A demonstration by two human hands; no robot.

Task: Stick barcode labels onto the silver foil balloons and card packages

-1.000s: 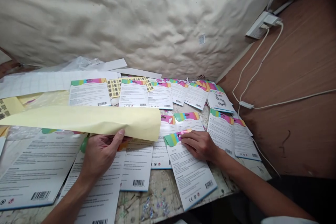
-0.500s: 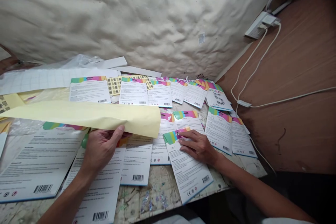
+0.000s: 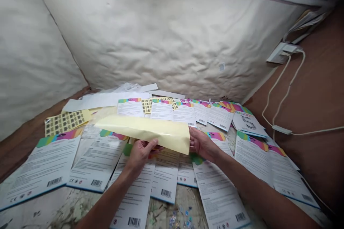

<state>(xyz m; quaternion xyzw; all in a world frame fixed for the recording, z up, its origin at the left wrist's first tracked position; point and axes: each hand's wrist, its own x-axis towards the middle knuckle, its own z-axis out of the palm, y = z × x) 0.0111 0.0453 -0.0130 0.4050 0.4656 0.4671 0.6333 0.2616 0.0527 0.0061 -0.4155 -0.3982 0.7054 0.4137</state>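
Observation:
My left hand (image 3: 142, 152) grips the lower edge of a pale yellow backing sheet (image 3: 150, 132), thumb on top, lifted above the table. My right hand (image 3: 202, 145) is at the sheet's right end, fingers curled by its edge; whether they hold it is hidden. Under both hands lie several white packaging cards with rainbow tops and barcodes (image 3: 163, 175). One card (image 3: 219, 195) lies beneath my right forearm.
More cards (image 3: 43, 170) cover the marbled table (image 3: 166, 214). A yellow sheet of small dark stickers (image 3: 66, 121) lies at the back left. A cream padded wall (image 3: 161, 43) rises behind. A brown panel (image 3: 317, 114) at right carries a socket (image 3: 282, 52) and white cables.
The view has tilted up and shifted left. My right hand left the rainbow-topped card and rose to the yellow sheet's right end; my left hand still holds the sheet.

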